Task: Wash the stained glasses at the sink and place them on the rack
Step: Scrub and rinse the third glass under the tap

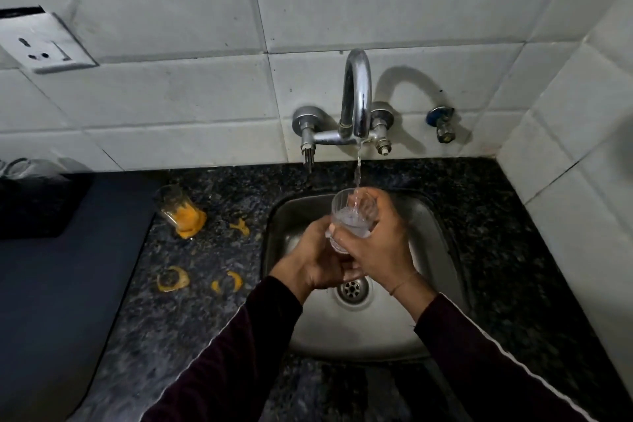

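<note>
Glass (352,216) sits over the sink (442,240), mouth tilted up and towards the far side, catching the stream from the tap (358,96). Both hands hold it: the left hand (317,259) cups the base and lower wall from below, fingers curled around it, while the right hand (375,240) wraps the near and right side, closed on the wall just under the rim. The water inside looks clear, so this reads as rinsing.

To do it well, keep the grip low with the left hand and turn the glass slowly so the stream sweeps the whole inner wall — then tip it out over the drain (352,288). Wet glass is slippery, so neither hand should loosen until the other has it firmly.

A second glass (178,212), smeared orange, stands on the worktop (212,312) to the left, among orange spills — it looks unwashed. What may be the rack (41,205) sits at far left, too dark to be sure.
</note>
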